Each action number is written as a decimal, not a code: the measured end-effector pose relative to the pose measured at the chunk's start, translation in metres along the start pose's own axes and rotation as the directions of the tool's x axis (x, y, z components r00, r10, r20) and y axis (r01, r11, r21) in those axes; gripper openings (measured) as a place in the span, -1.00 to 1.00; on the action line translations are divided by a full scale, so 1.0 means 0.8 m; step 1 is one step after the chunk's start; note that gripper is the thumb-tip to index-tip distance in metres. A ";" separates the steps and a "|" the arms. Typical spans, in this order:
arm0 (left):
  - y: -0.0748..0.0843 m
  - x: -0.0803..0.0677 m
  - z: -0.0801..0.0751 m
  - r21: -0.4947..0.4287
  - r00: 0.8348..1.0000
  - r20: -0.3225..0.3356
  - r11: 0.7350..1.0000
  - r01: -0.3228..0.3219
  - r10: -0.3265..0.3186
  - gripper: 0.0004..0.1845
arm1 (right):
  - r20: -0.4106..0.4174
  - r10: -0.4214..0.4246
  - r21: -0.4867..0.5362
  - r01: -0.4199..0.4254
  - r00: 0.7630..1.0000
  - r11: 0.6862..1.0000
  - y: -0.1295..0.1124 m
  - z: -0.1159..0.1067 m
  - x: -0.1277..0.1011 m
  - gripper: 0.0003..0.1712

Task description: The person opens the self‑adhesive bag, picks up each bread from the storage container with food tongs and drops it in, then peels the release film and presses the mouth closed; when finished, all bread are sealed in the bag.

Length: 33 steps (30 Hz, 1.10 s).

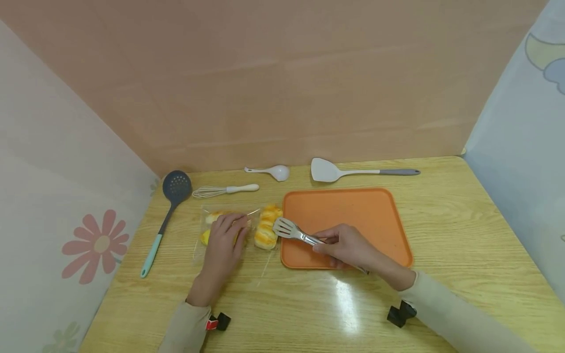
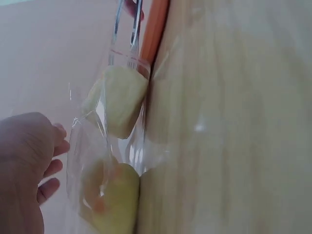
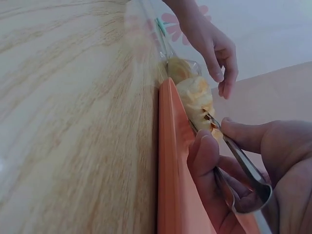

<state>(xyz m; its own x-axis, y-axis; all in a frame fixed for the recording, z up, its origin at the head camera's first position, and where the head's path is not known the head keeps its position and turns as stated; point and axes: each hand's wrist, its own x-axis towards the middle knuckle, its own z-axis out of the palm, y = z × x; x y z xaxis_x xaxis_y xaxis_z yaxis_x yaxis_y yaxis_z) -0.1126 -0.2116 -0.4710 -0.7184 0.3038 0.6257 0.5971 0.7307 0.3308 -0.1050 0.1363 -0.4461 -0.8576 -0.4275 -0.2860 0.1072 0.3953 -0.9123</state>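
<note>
While no brand, label or writing can be read on anything, the clear plastic bag (image 1: 220, 230) shows its content well: golden-yellow bread pieces with a browned, glossy top. One bread piece (image 1: 267, 228) lies at the open end of the bag, just beside the orange tray (image 1: 353, 211) on the table (image 1: 463, 230). The left hand (image 1: 225, 240) rests on the bag with straight fingers. The right hand (image 1: 348, 245) grips metal tongs (image 1: 293, 231), their tips close to the bread piece.
</note>
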 end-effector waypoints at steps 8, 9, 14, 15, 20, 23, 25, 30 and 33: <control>-0.042 0.011 0.031 -0.022 0.992 0.119 0.999 0.032 -0.029 -0.76 | 0.024 -0.001 0.022 0.000 1.000 1.000 -0.003 -0.003 0.000 -0.50; -0.044 0.012 0.032 -0.028 0.990 0.134 0.999 0.036 -0.032 -0.77 | 0.026 0.000 0.021 -0.001 1.000 1.000 -0.003 -0.003 0.000 -0.50; -0.034 0.020 0.027 -0.048 0.990 0.132 0.998 0.045 -0.038 -0.79 | 0.024 0.009 0.018 -0.009 1.000 1.000 -0.003 -0.003 0.001 -0.50; -0.034 0.021 0.028 -0.050 0.991 0.128 0.998 0.044 -0.037 -0.81 | 0.024 0.011 0.018 -0.011 1.000 1.000 -0.003 -0.003 0.001 -0.51; -0.035 0.021 0.034 -0.074 0.991 0.112 0.993 0.087 -0.079 -0.80 | 0.032 0.026 0.022 -0.027 0.999 0.999 -0.003 -0.003 0.002 -0.50; -0.027 0.026 0.034 -0.086 0.990 0.107 0.991 0.101 -0.092 -0.79 | 0.035 0.025 0.024 -0.025 0.999 0.999 -0.004 -0.003 0.002 -0.51; -0.022 0.030 0.033 -0.082 0.989 0.105 0.991 0.109 -0.101 -0.76 | 0.038 0.021 0.023 -0.021 0.999 1.000 -0.003 -0.004 0.003 -0.51; -0.010 0.038 0.032 -0.054 0.974 0.144 0.981 0.184 -0.175 -0.75 | 0.042 0.023 0.025 -0.024 0.999 0.999 -0.003 -0.004 0.003 -0.51; -0.009 0.041 0.032 -0.037 0.965 0.167 0.977 0.212 -0.203 -0.80 | 0.042 0.025 0.026 -0.026 0.999 0.999 -0.003 -0.003 0.004 -0.51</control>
<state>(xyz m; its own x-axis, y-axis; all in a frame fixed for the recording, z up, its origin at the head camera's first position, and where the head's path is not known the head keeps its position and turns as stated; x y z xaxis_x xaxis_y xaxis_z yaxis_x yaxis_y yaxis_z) -0.1495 -0.1911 -0.4710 -0.8738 0.2471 0.4187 0.4444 0.7553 0.4817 -0.1094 0.1362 -0.4438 -0.8326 -0.4514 -0.3209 0.1426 0.3851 -0.9118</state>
